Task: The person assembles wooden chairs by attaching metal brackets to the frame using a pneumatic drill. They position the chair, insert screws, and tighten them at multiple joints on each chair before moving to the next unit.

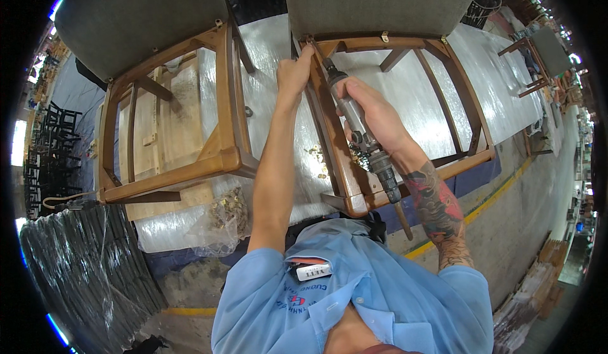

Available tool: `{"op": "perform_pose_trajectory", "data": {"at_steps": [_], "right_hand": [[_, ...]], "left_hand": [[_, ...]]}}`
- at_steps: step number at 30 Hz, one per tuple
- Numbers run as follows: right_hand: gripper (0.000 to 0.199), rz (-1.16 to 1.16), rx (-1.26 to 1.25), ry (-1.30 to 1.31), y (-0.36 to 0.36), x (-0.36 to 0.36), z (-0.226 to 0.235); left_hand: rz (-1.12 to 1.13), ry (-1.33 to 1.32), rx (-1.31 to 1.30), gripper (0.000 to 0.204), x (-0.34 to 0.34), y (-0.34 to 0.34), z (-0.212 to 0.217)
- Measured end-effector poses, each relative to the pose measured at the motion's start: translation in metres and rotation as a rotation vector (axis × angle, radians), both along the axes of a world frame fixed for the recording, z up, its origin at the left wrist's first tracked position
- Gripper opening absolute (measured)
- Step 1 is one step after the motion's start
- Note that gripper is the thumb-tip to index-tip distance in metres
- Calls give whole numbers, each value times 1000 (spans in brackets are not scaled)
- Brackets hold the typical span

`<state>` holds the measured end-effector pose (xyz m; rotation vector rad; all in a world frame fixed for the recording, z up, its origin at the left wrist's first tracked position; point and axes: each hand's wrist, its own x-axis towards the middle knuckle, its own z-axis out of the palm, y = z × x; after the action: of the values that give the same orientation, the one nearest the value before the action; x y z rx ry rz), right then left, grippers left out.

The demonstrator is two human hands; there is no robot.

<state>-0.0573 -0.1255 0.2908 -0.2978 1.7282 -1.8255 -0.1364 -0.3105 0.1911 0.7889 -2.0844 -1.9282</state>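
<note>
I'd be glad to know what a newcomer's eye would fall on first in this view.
Probably the grey power tool in the right hand, slanting over the side rail near the picture's centre, with the left hand by the frame's far corner. Next come two open wooden chair frames with grey upholstered panels at their far ends, side by side across the upper half.
</note>
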Motion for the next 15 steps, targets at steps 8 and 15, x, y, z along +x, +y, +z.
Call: {"op": "perform_pose_trajectory", "data": {"at_steps": [8,15], "right_hand": [[28,-4,8,36,-4,-1,-6],[27,10,-43,2,-2,-3,-8]], "left_hand": [[9,67,50,63,0,-1,-7],[0,93,113,53,3,0,-8]]}}
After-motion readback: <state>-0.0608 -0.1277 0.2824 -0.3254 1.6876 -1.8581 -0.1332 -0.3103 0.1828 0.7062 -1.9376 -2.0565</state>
